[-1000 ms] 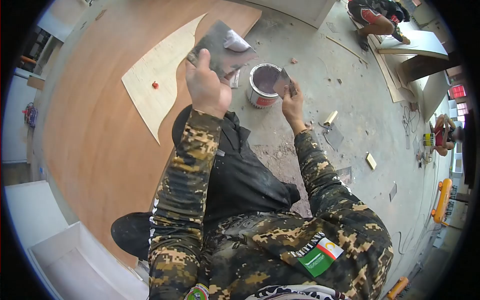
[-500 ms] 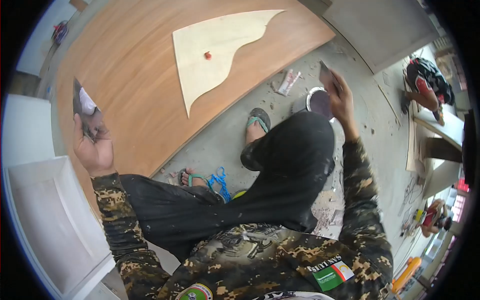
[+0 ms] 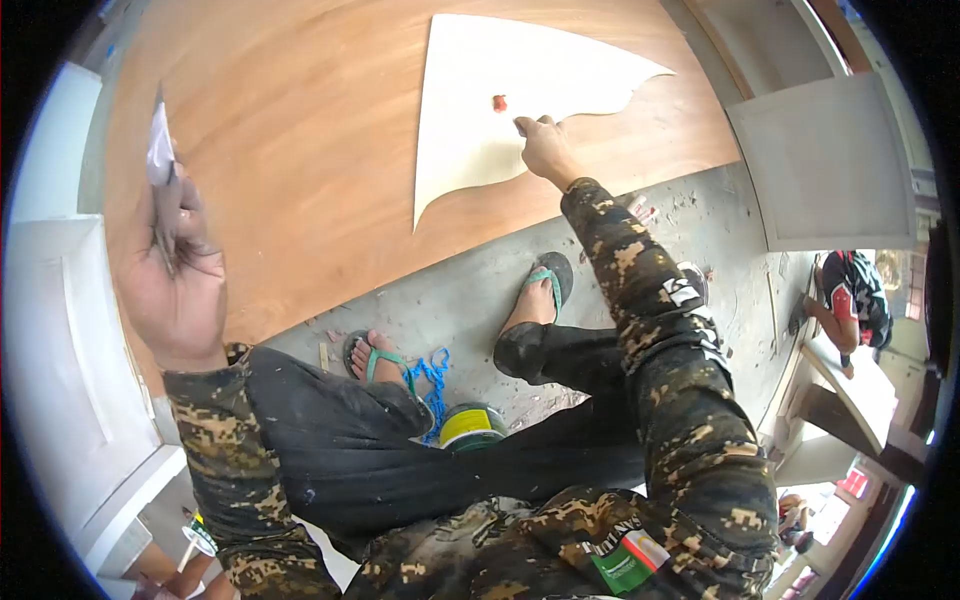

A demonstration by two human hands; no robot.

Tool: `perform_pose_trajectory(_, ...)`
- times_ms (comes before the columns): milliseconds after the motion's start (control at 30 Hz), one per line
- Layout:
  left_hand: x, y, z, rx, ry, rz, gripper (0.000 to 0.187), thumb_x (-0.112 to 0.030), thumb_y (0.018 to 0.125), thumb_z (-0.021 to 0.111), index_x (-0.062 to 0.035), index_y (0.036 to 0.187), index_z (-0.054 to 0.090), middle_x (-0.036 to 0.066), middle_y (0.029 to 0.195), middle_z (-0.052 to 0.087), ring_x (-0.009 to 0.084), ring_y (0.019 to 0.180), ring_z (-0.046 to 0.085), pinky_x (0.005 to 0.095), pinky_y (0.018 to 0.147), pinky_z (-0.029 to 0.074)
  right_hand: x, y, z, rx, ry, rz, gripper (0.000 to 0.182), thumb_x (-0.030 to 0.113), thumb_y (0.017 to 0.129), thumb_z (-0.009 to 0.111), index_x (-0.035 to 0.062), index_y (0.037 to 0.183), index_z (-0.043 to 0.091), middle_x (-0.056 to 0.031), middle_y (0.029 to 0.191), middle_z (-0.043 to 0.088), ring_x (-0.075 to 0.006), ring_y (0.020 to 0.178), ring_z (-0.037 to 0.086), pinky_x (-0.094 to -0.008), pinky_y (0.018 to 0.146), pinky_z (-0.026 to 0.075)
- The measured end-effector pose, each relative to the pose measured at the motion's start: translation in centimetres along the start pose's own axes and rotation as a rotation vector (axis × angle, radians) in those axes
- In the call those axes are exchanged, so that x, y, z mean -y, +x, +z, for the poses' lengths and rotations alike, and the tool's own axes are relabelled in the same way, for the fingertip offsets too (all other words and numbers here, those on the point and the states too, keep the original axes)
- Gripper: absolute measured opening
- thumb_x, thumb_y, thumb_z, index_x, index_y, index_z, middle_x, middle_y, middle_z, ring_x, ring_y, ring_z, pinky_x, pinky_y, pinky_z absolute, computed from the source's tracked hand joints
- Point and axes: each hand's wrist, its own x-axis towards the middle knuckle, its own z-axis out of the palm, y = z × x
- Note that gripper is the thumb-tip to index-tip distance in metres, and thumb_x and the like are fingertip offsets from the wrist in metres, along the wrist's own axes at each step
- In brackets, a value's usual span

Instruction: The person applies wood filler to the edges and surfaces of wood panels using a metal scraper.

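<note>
My left hand (image 3: 175, 290) is raised at the left, closed on a thin flat scraper with a lump of whitish paste (image 3: 160, 150) on it. My right hand (image 3: 548, 150) reaches over the pale curved-edge board (image 3: 460, 110), its fingers closed; what they hold is too small and hidden to make out. Just above and left of those fingers, a small red-orange blob (image 3: 499, 103) sits on the board. The pale board lies flat on a large brown wooden sheet (image 3: 270, 150).
A round container (image 3: 693, 280) is partly behind my right sleeve. A yellow-labelled can (image 3: 472, 425) and blue cord (image 3: 432, 385) lie near my feet. White cabinet pieces (image 3: 835, 165) stand at the right and left. A person (image 3: 850, 300) crouches at the far right.
My right hand has moved from above the round container to the pale board; the scraper seen in it before cannot be made out. My left hand still holds its scraper. The view has shifted.
</note>
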Motion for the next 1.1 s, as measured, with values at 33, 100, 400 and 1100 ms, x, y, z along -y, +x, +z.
perform_pose_trajectory(33, -0.5, 0.3, -0.2, -0.012, 0.037, -0.005, 0.044, -0.012, 0.105, 0.033, 0.0023, 0.147, 0.028, 0.026, 0.137, 0.048, 0.0369, 0.119, 0.057, 0.0383, 0.082, 0.060, 0.8, 0.3, 0.5, 0.014, -0.004, -0.005, 0.048, -0.002, 0.081, 0.046, 0.0123, 0.124, 0.061, -0.0227, 0.110, 0.064, -0.0400, 0.105, 0.056, -0.0479, 0.092, 0.045)
perform_pose_trajectory(100, -0.9, 0.3, -0.3, -0.023, 0.048, -0.011, 0.045, -0.012, 0.105, 0.033, 0.0001, 0.148, 0.026, 0.026, 0.137, 0.048, 0.0364, 0.120, 0.056, 0.0394, 0.083, 0.060, 2.2, 0.6, 1.2, -0.151, 0.012, 0.196, 0.044, 0.000, 0.082, 0.048, 0.0125, 0.122, 0.061, -0.0228, 0.111, 0.062, -0.0431, 0.106, 0.055, -0.0490, 0.092, 0.045)
perform_pose_trajectory(400, -1.8, 0.2, -1.5, -0.081, 0.047, -0.024, 0.045, -0.013, 0.105, 0.033, -0.0002, 0.147, 0.027, 0.023, 0.139, 0.047, 0.0361, 0.118, 0.057, 0.0416, 0.084, 0.060, 3.3, 1.8, 3.1, -0.142, 0.019, 0.252, 0.044, 0.006, 0.086, 0.049, 0.0149, 0.129, 0.056, -0.0227, 0.122, 0.055, -0.0456, 0.113, 0.049, -0.0522, 0.093, 0.046)
perform_pose_trajectory(1100, 3.2, 0.4, 0.3, -0.398, 0.265, 0.028, 0.027, -0.025, 0.101, 0.053, -0.0076, 0.120, 0.059, 0.004, 0.109, 0.068, 0.0134, 0.088, 0.064, 0.0299, 0.072, 0.054, 6.9, -1.0, -7.1, 0.194, 1.518, 0.262, 0.049, 0.000, 0.088, 0.049, 0.0058, 0.137, 0.049, -0.0132, 0.119, 0.058, -0.0262, 0.105, 0.063, -0.0412, 0.076, 0.059)
